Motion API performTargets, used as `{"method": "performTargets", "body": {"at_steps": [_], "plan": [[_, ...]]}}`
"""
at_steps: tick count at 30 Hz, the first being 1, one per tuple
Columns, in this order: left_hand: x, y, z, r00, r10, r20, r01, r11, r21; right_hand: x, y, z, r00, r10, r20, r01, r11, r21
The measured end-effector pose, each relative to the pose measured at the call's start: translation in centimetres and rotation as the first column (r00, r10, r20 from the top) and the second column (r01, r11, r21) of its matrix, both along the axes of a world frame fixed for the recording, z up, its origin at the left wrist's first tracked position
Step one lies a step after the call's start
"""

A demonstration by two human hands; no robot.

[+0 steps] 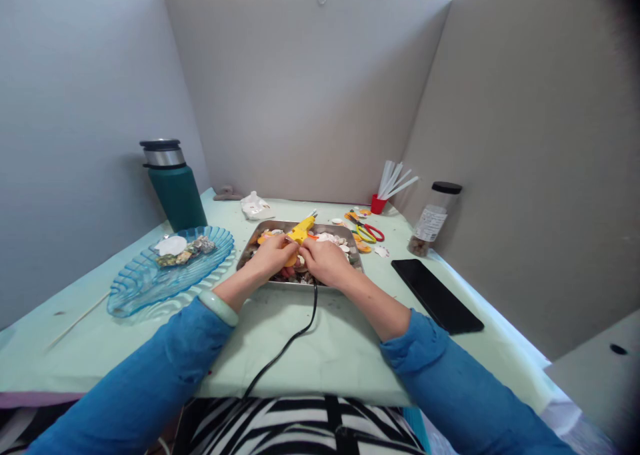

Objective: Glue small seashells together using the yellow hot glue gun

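left hand and right hand are held close over the tray, by the glue gun; both are curled, whether around anything cannot be told.

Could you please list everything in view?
Tablecloth: one, pale green, centre
Walls: three, grey, around
Tray: one, silver, centre
Shells: many, mixed, in tray
Glue gun: one, yellow, mid-tray
Cord: one, black, front
Plate: one, blue, left
Disc: one, white, on plate
Stones: several, mixed, on plate
Stick: one, pale, front left
Bottle: one, green, left
Lump: one, grey, back left
Crumpled piece: one, white, behind tray
Scissors: one, red-green, right
Flat pieces: several, orange-white, by scissors
Cup: one, red, back right
Rods: several, white, in cup
Jar: one, clear, right
Phone: one, black, right
Bangle: one, pale, left wrist
Sleeves: two, blue, front
Left hand, right hand: two, bare, over tray
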State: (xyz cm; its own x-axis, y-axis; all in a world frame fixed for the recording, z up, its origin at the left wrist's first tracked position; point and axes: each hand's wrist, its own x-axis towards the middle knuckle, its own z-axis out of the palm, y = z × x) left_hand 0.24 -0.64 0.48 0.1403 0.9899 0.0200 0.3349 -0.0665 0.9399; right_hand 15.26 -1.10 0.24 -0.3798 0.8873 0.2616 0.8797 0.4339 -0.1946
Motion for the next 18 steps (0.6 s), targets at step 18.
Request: {"method": "performTargets", "body": {"at_steps": [18], "plan": [[-0.18,0.33,-0.49,0.996,0.000,-0.086,0.002,1.000,0.028,-0.05,0.10,-0.06,1.000,0.004,0.009,-0.004,1.000,-0.005]]}}
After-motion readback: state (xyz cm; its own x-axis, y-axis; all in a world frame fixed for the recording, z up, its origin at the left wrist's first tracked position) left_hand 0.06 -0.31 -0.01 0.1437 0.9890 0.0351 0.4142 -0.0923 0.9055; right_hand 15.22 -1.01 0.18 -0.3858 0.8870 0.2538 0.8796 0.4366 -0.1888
